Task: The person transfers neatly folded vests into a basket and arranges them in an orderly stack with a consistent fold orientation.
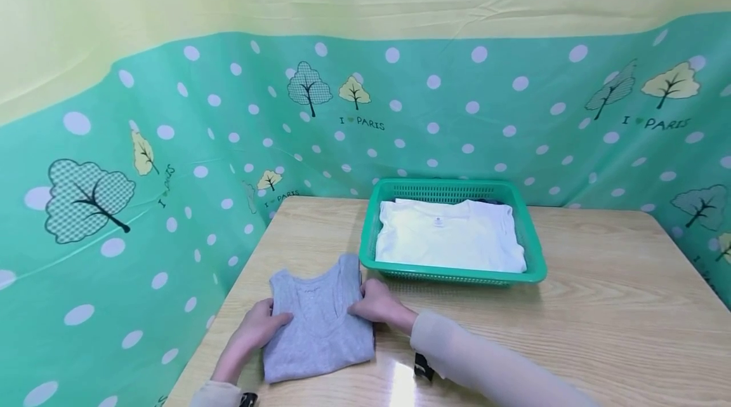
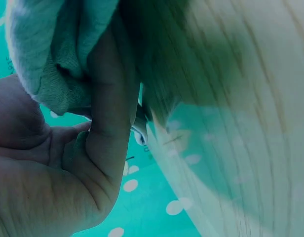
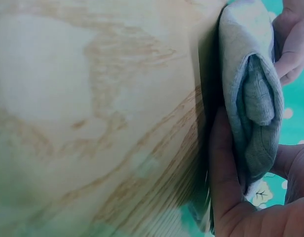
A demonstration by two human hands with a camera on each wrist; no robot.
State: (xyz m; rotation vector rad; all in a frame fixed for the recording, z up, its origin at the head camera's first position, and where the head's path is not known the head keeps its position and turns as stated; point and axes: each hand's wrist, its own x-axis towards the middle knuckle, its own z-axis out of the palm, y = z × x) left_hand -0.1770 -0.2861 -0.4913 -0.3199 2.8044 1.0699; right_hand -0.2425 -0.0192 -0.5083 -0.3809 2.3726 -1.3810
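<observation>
A grey tank top (image 1: 320, 340), folded into a compact bundle with its neckline at the far end, is at the left part of the table. My left hand (image 1: 257, 326) grips its left side, thumb on top. On the opposite side my right hand (image 1: 381, 303) pinches the edge near the shoulder, thumb also on top. In the right wrist view, fingers (image 3: 223, 163) reach beneath the folded layers (image 3: 255, 98), between cloth and table. The left wrist view shows the grey cloth (image 2: 41, 49) between thumb and fingers; part of that grip is hidden.
A green plastic basket (image 1: 457, 274) stands just beyond and right of the tank top, close to its far right corner. Folded white shirts (image 1: 451, 239) lie inside it. The wooden table (image 1: 605, 280) extends right, and a patterned green curtain (image 1: 445, 96) hangs behind and leftward.
</observation>
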